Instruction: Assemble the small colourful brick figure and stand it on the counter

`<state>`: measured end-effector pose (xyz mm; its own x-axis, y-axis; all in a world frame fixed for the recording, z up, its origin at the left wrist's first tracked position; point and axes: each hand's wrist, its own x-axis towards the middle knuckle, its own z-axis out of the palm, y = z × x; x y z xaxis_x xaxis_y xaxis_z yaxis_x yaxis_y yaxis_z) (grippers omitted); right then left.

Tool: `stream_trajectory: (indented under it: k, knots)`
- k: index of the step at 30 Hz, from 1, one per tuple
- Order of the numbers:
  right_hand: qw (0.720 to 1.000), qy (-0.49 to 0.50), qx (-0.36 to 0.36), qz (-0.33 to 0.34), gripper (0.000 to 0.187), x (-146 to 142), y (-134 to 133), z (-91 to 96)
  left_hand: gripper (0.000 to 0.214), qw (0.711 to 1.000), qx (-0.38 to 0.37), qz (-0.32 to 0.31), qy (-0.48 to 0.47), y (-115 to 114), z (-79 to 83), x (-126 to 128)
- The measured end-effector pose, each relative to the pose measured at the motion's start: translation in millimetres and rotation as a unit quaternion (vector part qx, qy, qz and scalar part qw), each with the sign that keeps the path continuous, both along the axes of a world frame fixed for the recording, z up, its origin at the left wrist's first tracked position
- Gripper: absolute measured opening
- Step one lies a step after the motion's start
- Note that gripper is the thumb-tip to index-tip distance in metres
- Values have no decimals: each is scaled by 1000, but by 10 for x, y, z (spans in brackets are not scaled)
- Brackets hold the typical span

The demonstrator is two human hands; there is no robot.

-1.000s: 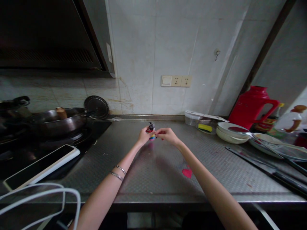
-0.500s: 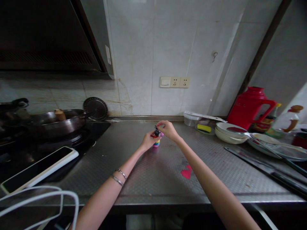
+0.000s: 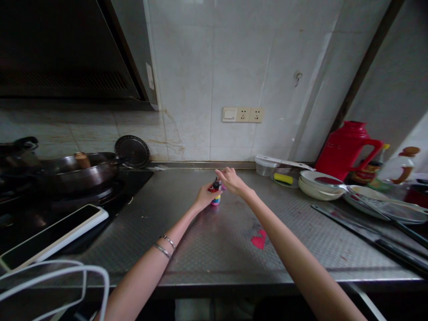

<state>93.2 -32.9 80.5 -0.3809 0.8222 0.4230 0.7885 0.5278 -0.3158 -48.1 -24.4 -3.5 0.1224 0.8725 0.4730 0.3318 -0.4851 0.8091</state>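
Observation:
A small upright multicoloured object, much like a toy figure, stands on the metal counter. It has a black top, a red middle, yellow and blue below and a pink base. My left hand is closed around its side, thumb across the front. Just over the black top is my right hand, its fingers curled and pinched together. What these fingers hold, if anything, is too small to make out. A bit of purple shows beneath the right hand, behind the object.
A red heart-shaped patch lies near my right forearm. On the left are a phone-like device, a white cable and a pan on the stove. Bowls, a red thermos and a long dark utensil occupy the right.
My right hand's fingers have curled in and shifted slightly over the black top. My left hand keeps its hold on the object; the whole view has moved a little.

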Motion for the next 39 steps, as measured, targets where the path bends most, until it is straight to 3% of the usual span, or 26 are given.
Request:
stream_trajectory:
  k: [6, 12, 16, 21, 28, 35, 39]
  knots:
    - [999, -16, -25, -17, 69, -48, 18, 87, 28, 1000, -7, -5, -3, -17, 24, -17]
    - [999, 40, 16, -16, 66, 0, -60, 168, 32, 1000, -16, -10, -9, -2, 4, -51]
    - [996, 75, 41, -29, 62, 108, 44, 132, 33, 1000, -11, -12, -5, 22, -22, -59]
    - [996, -5, 24, -81, 31, 323, 418, -226, 35, 999, -22, -24, -8, 23, 14, -84]
    - [995, -44, -39, -86, 51, 384, 756, -824, 29, 995, -68, -73, 7, 3, 131, -113]
    - [994, -48, -36, -94, 46, 275, 839, -1012, 27, 987, -122, -104, -30, -8, 167, -131]
    - [994, 58, -42, -78, 43, 287, 889, -1046, 25, 986, -126, -99, -44, -31, 183, -119]
